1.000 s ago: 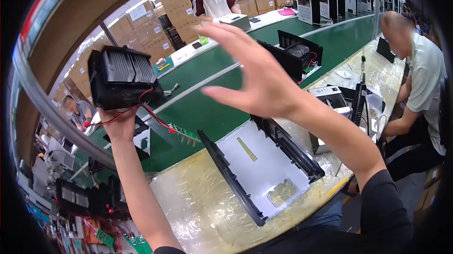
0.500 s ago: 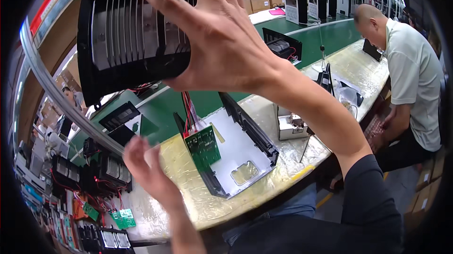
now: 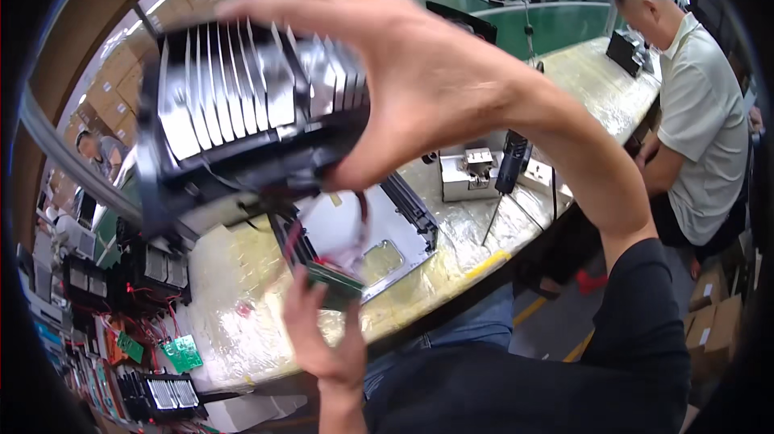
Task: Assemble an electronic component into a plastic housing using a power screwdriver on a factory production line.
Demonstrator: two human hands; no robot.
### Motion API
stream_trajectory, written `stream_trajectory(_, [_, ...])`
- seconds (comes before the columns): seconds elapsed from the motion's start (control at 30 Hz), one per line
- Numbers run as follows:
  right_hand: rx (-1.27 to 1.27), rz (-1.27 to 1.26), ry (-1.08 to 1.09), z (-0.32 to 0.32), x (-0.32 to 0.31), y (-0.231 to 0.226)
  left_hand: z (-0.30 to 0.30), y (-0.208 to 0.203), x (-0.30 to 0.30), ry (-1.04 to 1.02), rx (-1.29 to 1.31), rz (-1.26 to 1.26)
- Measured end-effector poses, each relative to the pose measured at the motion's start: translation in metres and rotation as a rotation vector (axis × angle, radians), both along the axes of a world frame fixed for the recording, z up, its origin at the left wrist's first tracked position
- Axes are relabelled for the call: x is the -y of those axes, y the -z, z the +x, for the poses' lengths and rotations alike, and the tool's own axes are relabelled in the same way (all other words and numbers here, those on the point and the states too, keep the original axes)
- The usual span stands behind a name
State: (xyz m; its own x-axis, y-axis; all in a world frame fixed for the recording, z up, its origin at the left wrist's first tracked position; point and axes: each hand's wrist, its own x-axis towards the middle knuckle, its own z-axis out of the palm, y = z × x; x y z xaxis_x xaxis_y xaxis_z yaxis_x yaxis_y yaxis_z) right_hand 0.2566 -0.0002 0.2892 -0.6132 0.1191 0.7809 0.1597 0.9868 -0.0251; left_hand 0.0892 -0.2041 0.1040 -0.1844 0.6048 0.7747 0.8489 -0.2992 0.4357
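Note:
Held up at the upper left is a black frame with shiny metal fins (image 3: 230, 103), tilted and partly blurred. My right hand (image 3: 427, 83) grips its right side, thumb below and fingers over the top. Red and dark wires run from beneath it down to a green circuit board (image 3: 339, 285). My left hand (image 3: 326, 341) has the board's edge between thumb and fingers. Behind the board, a white panel with black side rails (image 3: 326, 228) lies on the workbench, partly hidden by the frame and wires. A rectangular cutout (image 3: 382, 260) shows at its near end.
A metal box (image 3: 468, 180) stands right of the panel, beside a black electric screwdriver (image 3: 512, 161). More finned units (image 3: 161, 269) and green boards (image 3: 183, 353) crowd the left side. A co-worker (image 3: 693, 112) bends over the bench at the right. A green conveyor (image 3: 564, 27) runs behind.
My left hand has moved right and taken hold of the circuit board, which now tilts nearly flat. The finned frame has tipped and come lower. The whole view has shifted.

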Motion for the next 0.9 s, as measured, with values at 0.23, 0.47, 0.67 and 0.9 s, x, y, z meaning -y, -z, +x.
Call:
stream_trajectory(0.23, [0.597,-0.129,0.183,-0.038,-0.021,0.098,0.012,0.074,-0.034,0.187,-0.08,-0.287])
stream_trajectory(0.47, [0.741,0.154,0.242,-0.085,-0.024,0.154,0.001,0.081,-0.069,0.184,0.054,-0.579])
stream_trajectory(0.67, [0.557,0.004,0.184,-0.066,-0.042,0.173,-0.006,0.08,-0.072,0.302,0.05,-0.619])
stream_trajectory(0.9, [-0.724,-0.38,0.871,0.117,-0.019,0.178,-0.008,0.081,-0.078,0.35,0.106,-0.594])
